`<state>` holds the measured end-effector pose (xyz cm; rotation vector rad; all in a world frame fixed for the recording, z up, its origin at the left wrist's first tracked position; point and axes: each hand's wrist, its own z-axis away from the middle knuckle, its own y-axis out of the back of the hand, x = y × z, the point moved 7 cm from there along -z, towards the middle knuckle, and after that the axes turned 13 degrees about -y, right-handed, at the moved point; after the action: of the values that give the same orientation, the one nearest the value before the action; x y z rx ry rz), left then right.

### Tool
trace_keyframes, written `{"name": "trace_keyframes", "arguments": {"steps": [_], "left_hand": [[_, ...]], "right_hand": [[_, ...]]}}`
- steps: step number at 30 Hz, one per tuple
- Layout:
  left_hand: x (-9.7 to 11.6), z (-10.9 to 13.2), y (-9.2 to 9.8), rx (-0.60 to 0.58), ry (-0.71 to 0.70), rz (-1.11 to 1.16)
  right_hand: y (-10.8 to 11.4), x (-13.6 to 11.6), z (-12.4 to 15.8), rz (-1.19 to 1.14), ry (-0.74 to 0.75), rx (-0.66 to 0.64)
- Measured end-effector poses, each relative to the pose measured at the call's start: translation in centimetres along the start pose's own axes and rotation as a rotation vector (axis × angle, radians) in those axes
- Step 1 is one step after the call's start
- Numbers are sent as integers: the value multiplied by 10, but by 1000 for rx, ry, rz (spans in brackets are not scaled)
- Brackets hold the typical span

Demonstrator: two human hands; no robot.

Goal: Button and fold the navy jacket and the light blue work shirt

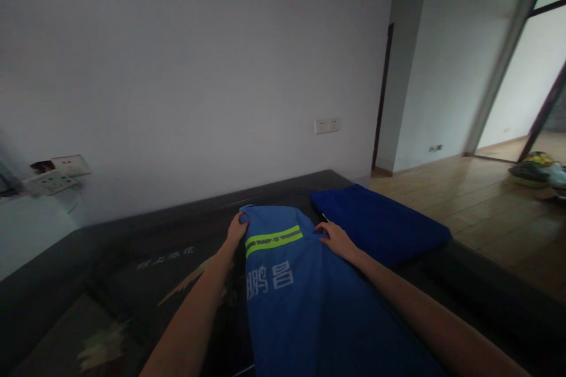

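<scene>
A blue work uniform (287,300) lies on the dark, glossy tabletop (177,288) in front of me. White characters and a yellow-green and grey reflective strip (274,240) run across it. At its far left corner, my left hand (237,230) is closed on the fabric. My right hand (336,240) pinches the cloth on the right, between thumb and fingers, beyond the strip's end. Just past that hand lies a darker blue folded cloth (384,221), flat on the table. The uniform's near end runs out of view at the bottom.
A plain wall rises behind the table, with a double socket (328,125) on it. Loose socket plates (57,177) hang at the left beside a white surface (30,230). Wooden floor (464,200) extends right, where a pile of items (539,171) sits near a glass door frame.
</scene>
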<state>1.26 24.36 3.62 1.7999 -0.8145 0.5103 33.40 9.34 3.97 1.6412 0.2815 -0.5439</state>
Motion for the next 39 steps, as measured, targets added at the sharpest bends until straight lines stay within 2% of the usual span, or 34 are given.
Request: {"name": "trace_keyframes", "arguments": {"steps": [7,12,17,21,25,27,29,34,36,39], "left_hand": [[-15,-8,-1,-26,-68,-107],[-28,-14,7,-44,-80,-182],[-37,-9,18,-65,-54,-276],[-27,-2,31,-70,-71,-347],[3,19,46,-76,-167,-387],[31,45,49,-124,-304,-385],[63,87,48,-207,-487,-366],[135,229,44,-516,-872,-232],[153,279,46,-600,-949,-191],[172,330,51,-658,-988,-142]], "right_hand": [[-14,-3,8,14,49,37],[-26,-21,4,-6,51,35],[-38,-33,-1,8,55,40],[-39,-34,0,52,111,69],[-34,-33,5,162,204,99],[-29,-33,10,174,246,106],[-23,-32,18,161,276,90],[7,-26,55,72,265,41],[27,-20,79,31,226,32],[56,-3,124,2,134,-41]]}}
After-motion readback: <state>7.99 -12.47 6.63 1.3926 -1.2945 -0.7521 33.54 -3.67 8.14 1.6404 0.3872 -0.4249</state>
